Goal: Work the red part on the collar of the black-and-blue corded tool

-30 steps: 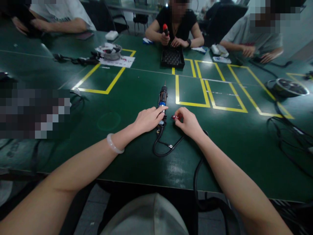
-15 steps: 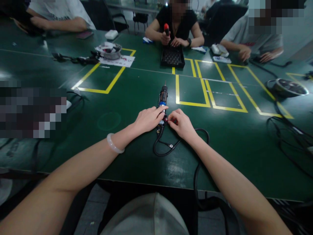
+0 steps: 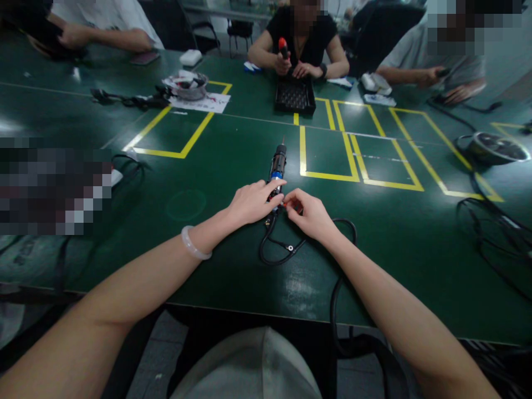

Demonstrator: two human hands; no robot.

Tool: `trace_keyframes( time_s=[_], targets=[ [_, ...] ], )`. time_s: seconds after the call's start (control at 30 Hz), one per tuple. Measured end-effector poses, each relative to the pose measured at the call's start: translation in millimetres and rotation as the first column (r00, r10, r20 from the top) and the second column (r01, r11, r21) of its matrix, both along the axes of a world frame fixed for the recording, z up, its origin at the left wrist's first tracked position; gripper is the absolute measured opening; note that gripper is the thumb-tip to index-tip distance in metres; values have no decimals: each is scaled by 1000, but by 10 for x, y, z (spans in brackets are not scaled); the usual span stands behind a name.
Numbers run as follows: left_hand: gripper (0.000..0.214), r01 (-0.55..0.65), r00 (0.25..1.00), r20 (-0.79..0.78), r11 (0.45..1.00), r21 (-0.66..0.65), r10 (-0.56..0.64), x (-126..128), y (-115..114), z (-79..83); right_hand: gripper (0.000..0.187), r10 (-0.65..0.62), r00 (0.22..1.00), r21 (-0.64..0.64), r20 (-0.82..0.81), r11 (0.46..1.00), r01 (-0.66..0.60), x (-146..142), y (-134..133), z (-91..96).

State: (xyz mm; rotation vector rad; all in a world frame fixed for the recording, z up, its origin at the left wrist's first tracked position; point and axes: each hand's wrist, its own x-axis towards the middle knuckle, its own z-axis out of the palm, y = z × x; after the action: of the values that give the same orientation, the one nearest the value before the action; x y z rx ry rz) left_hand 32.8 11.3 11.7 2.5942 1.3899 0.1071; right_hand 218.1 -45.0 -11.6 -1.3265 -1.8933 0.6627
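The left hand (image 3: 251, 203) lies across the rear of a corded tool (image 3: 278, 162), thumb and forefinger parted; whether its hidden fingers grip, I cannot tell. The right hand (image 3: 308, 213) pinches a small red piece (image 3: 285, 204) beside it. Inward from the worktop (image 3: 233, 266)'s near edge, the tool lies lengthwise, thin tip toward the far edge.

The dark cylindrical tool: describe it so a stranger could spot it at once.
On the green tabletop, find the left hand, pale bracelet at its wrist. Partly beneath it lies the dark cylindrical tool; a blue band distinguishes it from the black cable.
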Motion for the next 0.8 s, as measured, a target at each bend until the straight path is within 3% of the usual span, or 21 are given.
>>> trace_keyframes(
  time_s=[0.33, 0.5, 0.8],
  targets=[
    [52, 32, 999, 10, 996, -81, -31, -95, 121, 49, 18, -34, 999, -8, -26, 999, 34, 42, 9, 44],
    [54, 51, 998, -16, 993, -110, -53, -279, 325, 72, 16, -28, 999, 3, -21, 1000, 28, 78, 18, 31],
    [61, -25, 1000, 12, 992, -122, 26, -753, 787, 17, 14, -44, 999, 25, -18, 999, 44, 126, 44, -2]
  ],
)
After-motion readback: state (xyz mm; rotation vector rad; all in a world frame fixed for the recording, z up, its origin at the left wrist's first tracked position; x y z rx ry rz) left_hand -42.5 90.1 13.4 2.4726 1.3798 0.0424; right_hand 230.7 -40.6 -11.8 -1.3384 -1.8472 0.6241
